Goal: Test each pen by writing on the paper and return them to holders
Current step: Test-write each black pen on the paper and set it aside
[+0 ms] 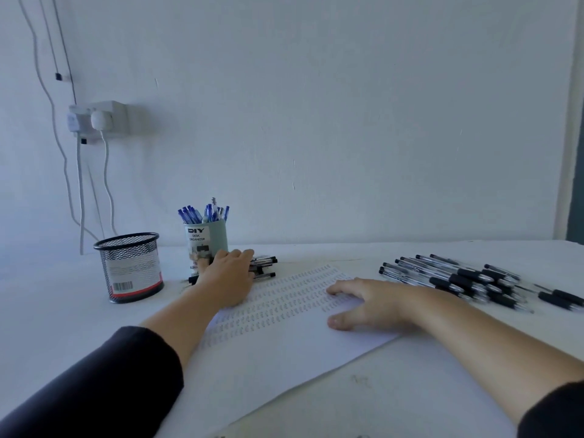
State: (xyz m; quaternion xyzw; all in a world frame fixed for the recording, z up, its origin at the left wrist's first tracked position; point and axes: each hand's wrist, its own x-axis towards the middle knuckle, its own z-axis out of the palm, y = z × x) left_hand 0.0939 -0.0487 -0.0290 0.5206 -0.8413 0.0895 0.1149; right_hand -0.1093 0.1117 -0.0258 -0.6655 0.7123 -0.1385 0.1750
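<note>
Scribbled paper (284, 314) between black pens (458, 276) (loose heap) and holders (207, 240).

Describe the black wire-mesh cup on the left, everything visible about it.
The black wire-mesh cup is a round metal pen holder with a solid black rim and see-through mesh walls. A white label with a red band and a barcode wraps its lower part. It stands upright on the white table, left of the pale green holder. No pens show inside it, and neither hand touches it.
</note>
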